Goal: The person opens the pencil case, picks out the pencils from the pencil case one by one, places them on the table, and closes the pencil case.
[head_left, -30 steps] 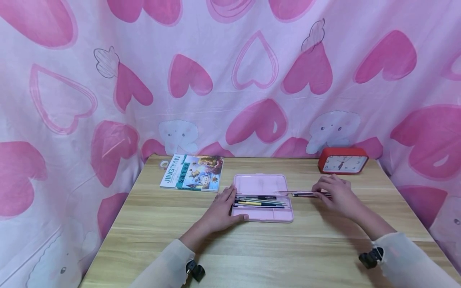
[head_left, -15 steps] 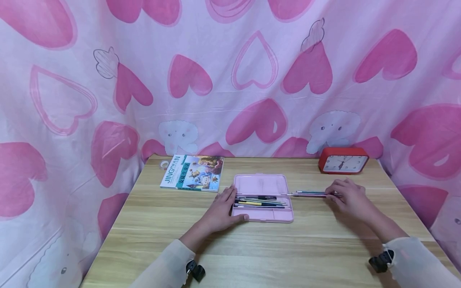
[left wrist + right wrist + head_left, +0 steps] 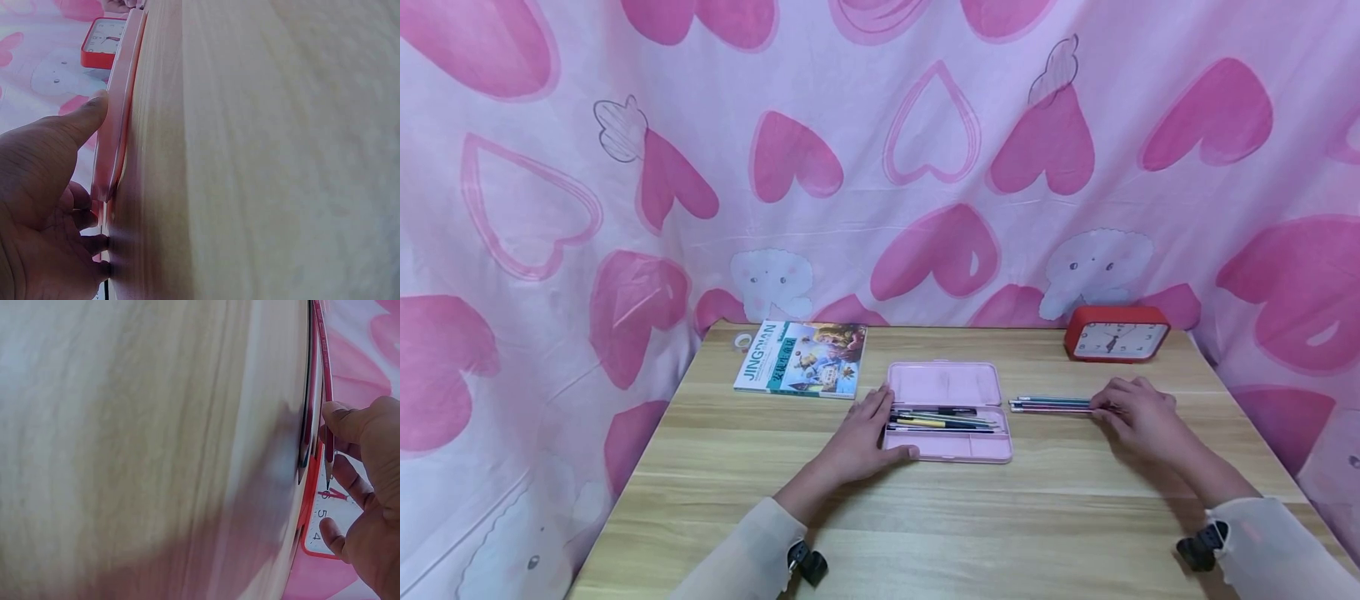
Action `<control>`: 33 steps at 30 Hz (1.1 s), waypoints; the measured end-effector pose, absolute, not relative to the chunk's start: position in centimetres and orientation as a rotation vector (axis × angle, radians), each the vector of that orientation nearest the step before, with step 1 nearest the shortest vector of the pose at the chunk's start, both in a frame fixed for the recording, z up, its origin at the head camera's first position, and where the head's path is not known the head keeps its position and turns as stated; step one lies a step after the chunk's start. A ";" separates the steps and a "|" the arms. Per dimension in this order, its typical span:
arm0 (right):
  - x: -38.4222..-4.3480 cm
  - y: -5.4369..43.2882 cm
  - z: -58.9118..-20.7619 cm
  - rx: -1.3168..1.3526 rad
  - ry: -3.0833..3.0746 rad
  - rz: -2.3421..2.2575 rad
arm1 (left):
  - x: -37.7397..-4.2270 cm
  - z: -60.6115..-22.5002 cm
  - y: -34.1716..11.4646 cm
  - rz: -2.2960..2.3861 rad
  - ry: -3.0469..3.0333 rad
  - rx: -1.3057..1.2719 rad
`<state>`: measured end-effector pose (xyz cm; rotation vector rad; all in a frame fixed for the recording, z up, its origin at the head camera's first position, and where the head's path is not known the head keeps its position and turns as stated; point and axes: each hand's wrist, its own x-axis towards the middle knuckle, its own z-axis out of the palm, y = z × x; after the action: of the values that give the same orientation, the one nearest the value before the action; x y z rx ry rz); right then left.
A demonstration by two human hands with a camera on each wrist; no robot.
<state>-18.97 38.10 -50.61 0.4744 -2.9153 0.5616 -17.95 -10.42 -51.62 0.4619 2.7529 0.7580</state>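
Observation:
An open pink pencil case (image 3: 943, 386) lies mid-table, its lid flipped back and several pens and pencils (image 3: 943, 421) in its long compartment. My left hand (image 3: 867, 437) holds its left end, fingers along the side and thumb at the front wall; the left wrist view has the thumb against the case (image 3: 115, 134). To the right of the case, several pencils (image 3: 1048, 405) lie side by side. At their right end my right hand (image 3: 1138, 417) pinches a dark red pencil (image 3: 325, 356) between thumb and fingers, point toward the wrist, close beside the others.
A red alarm clock (image 3: 1116, 335) stands at the back right, behind my right hand. At the back left lies a picture-covered book (image 3: 820, 360), with a small white roll (image 3: 742, 342) at its left. A pink heart-patterned curtain (image 3: 835, 250) hangs behind the wooden table (image 3: 985, 525).
My right hand has moved right, drawing the pinched pencil out from over the case until it lies level with the other pencils. The left hand and the case have stayed in place.

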 end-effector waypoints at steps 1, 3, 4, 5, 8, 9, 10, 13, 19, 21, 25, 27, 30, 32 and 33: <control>-19.0 38.2 -50.7 0.468 -2.923 0.566 | -18.0 -51.6 -10.4 0.757 2.753 0.461; -19.1 38.3 -50.9 0.458 -2.938 0.581 | -18.0 -51.6 -10.4 0.756 2.754 0.460; -19.2 38.3 -50.9 0.453 -2.944 0.585 | -18.0 -51.7 -10.4 0.754 2.755 0.461; -19.2 38.4 -51.0 0.448 -2.950 0.591 | -18.0 -51.7 -10.4 0.752 2.756 0.461; -19.3 38.5 -51.2 0.440 -2.968 0.596 | -18.1 -51.8 -10.4 0.748 2.759 0.465; -19.3 38.5 -51.2 0.435 -2.975 0.595 | -18.1 -51.8 -10.4 0.746 2.760 0.467; -19.4 38.5 -51.2 0.432 -2.980 0.592 | -18.1 -51.9 -10.4 0.743 2.760 0.468; -19.4 38.4 -51.2 0.429 -2.988 0.589 | -18.0 -51.9 -10.4 0.744 2.758 0.466; -19.3 38.2 -51.2 0.435 -2.980 0.564 | -18.0 -51.7 -10.5 0.750 2.751 0.456; -19.3 38.2 -51.2 0.439 -2.973 0.552 | -18.0 -51.6 -10.5 0.749 2.751 0.459; -19.2 38.2 -51.4 0.443 -2.969 0.535 | -18.0 -51.7 -10.5 0.750 2.751 0.465; -19.2 38.2 -51.4 0.441 -2.972 0.529 | -17.9 -51.7 -10.5 0.746 2.752 0.468; -19.2 38.2 -51.4 0.439 -2.983 0.528 | -17.9 -51.8 -10.6 0.746 2.754 0.473; -19.1 38.3 -51.4 0.438 -2.987 0.528 | -17.9 -51.8 -10.6 0.744 2.755 0.475; -19.1 38.3 -51.4 0.438 -2.987 0.526 | -17.9 -51.8 -10.6 0.745 2.754 0.475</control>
<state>-19.14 38.28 -51.42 0.4384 -2.9865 0.5263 -17.92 -10.57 -51.76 0.4749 2.7543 0.7448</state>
